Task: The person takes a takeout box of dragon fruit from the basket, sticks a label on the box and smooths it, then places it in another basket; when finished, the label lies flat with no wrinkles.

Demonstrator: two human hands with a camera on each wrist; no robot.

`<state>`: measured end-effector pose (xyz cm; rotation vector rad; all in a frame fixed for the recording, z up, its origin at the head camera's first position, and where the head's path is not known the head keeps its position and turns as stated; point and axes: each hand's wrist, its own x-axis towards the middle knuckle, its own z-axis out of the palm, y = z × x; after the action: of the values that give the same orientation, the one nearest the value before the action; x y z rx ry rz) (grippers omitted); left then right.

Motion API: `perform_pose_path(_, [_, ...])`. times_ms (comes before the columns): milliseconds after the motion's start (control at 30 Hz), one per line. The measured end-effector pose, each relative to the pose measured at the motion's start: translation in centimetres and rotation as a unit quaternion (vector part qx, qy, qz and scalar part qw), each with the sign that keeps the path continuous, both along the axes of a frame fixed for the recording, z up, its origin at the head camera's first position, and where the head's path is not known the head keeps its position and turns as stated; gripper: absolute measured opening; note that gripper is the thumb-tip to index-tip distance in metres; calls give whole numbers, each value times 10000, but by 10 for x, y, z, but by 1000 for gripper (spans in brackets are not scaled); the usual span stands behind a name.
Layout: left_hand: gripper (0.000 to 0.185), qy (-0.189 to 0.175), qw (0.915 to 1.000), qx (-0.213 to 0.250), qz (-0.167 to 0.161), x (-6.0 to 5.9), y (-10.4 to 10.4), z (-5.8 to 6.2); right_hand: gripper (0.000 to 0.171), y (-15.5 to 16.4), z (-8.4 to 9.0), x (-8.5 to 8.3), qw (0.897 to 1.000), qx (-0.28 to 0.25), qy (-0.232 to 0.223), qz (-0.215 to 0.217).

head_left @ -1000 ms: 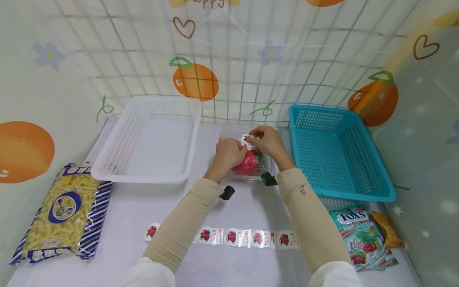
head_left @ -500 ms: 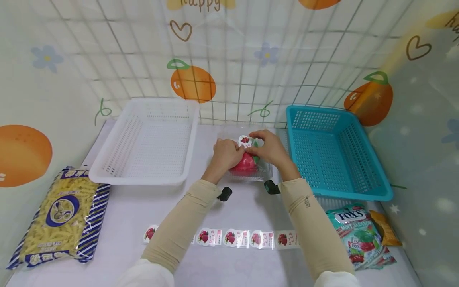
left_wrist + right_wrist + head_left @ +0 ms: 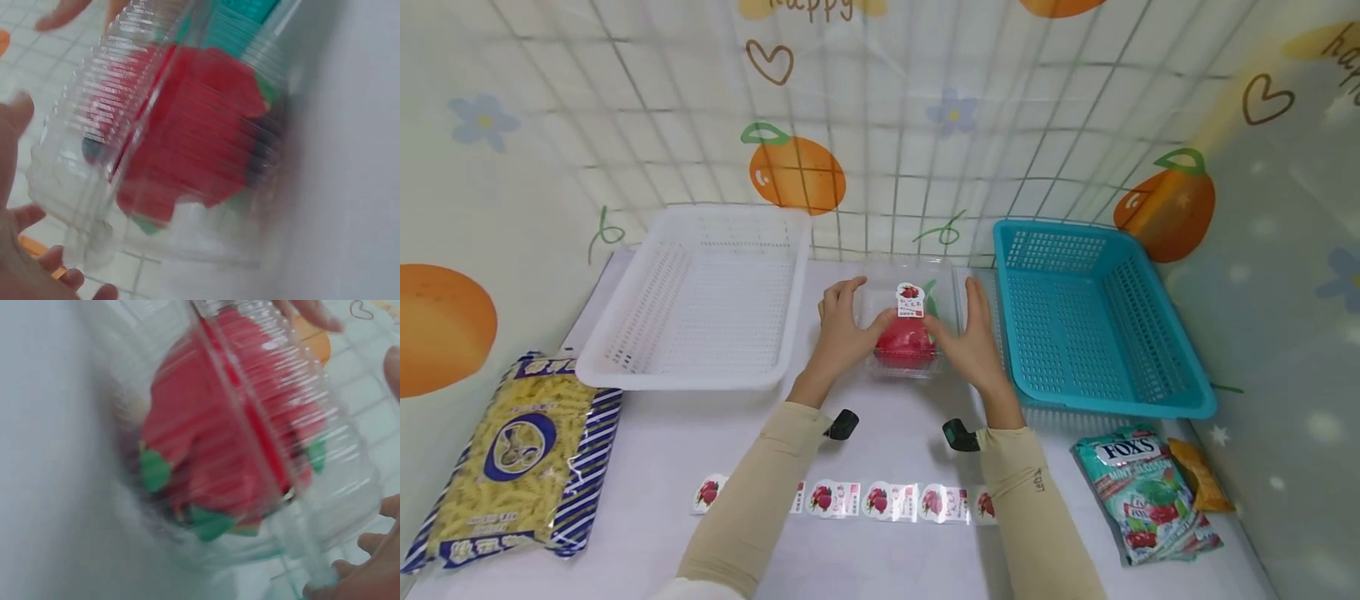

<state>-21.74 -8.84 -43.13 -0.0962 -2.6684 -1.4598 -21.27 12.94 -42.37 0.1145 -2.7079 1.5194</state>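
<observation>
Red item [image 3: 904, 337] inside clear box [image 3: 880, 292], sticker [image 3: 911, 300] on top. L hand [image 3: 842, 329] at box's left, R hand [image 3: 968, 346] its right, both spread; contact w/ box unclear. Prob. best: press sticker edges lightly, evenly.

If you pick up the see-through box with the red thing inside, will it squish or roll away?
The clear box looks like thin plastic, so it may bend if squeezed hard. Its boxy shape probably won't roll. The red thing doesn't fill it, so that might slide about if tilted.
</observation>
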Motion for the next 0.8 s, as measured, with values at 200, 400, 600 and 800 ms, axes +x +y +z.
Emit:
perform_pose_path(200, [104,-380,9978,72,-544,-1,-16,-16,100,1,-8,4,9988,-422,-237,61])
perform_pose_path(400, [117,-726,9906,454,-1067,-1,-27,-31,97,9,-25,5,9924,-1142,-296,352])
perform_pose_path(600, [140,-800,9844,645,-1428,1,-29,-41,96,10,-43,5,9893,-1290,-550,415])
perform_pose_path(800, [145,-842,9808,615,-1649,3,-26,-42,88,6,-48,3,9880,-1349,-650,384])
